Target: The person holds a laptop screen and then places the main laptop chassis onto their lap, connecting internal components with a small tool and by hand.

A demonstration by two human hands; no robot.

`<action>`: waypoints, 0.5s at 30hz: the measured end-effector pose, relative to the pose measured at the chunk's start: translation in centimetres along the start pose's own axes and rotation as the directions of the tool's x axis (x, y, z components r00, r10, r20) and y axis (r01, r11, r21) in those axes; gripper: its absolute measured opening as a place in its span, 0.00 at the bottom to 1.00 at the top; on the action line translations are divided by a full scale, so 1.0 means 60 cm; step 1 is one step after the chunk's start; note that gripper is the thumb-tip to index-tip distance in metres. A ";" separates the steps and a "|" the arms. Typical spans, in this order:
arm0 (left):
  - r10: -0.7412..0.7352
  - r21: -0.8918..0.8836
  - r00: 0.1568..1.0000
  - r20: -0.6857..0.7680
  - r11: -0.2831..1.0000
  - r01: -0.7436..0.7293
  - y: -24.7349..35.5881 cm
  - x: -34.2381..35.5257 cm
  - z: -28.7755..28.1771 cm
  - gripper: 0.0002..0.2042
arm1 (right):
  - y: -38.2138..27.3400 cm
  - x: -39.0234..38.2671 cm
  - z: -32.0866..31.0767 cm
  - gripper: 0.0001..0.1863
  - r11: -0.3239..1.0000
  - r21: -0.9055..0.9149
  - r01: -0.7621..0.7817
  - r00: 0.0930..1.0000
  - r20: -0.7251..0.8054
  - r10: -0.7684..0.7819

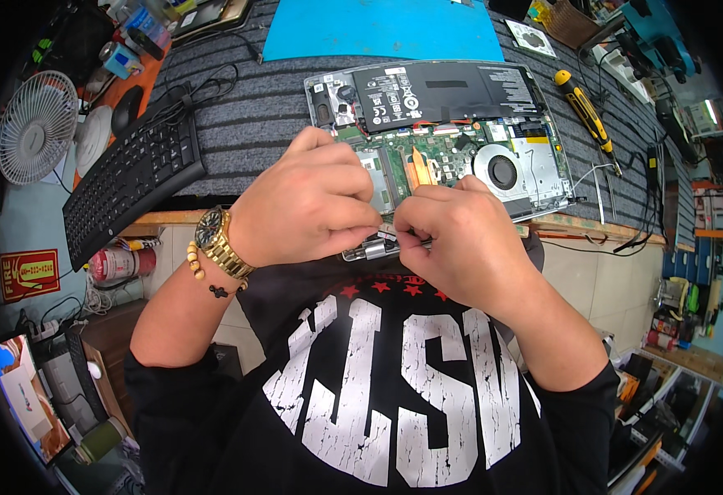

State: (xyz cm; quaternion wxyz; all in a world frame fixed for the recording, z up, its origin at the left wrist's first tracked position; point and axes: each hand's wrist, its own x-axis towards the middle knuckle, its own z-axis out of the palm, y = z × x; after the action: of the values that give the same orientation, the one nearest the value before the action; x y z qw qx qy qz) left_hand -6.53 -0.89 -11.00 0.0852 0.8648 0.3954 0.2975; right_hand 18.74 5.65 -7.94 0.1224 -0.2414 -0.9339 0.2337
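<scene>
An opened laptop base (pixel 345 134) lies on the striped grey mat, its inside facing up. A black battery (pixel 440 91) fills its far side; a round silver fan (pixel 500 169) sits to the right beside the green circuit board and a copper heat pipe (pixel 418 168). My left hand (pixel 312 202) is closed over the near left part, thumb and fingertips pressed together by the near edge. Close beside it, my right hand (pixel 452 235) also pinches at that edge, above a silver hinge (pixel 375 249). Whatever the fingertips hold is too small or hidden to name.
A yellow and black screwdriver (pixel 584 111) lies right of the laptop, near thin metal tools (pixel 613 194). On the left are a black keyboard (pixel 134 177) and a white fan (pixel 36 126). A blue mat (pixel 382 31) lies behind. Cables trail at the right edge.
</scene>
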 end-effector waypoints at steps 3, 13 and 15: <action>0.046 0.025 0.999 0.009 0.999 -0.047 -0.004 -0.002 0.001 0.11 | 0.001 -0.001 0.001 0.02 1.000 0.007 -0.002 1.000 -0.004 0.002; 0.192 0.086 0.981 0.025 0.977 -0.194 -0.012 0.007 -0.002 0.11 | 0.003 -0.001 0.003 0.03 1.000 0.009 0.010 1.000 -0.017 -0.010; 0.204 0.092 0.978 0.031 0.974 -0.206 -0.012 0.008 -0.003 0.11 | 0.002 -0.001 0.003 0.03 1.000 0.009 0.011 1.000 -0.019 -0.011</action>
State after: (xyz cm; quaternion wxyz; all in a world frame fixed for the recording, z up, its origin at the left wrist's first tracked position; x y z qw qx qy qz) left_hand -6.85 -0.03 -10.92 0.0173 0.9072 0.3166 0.2765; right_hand 18.78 5.65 -8.19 0.1336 -0.2378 -0.9329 0.2351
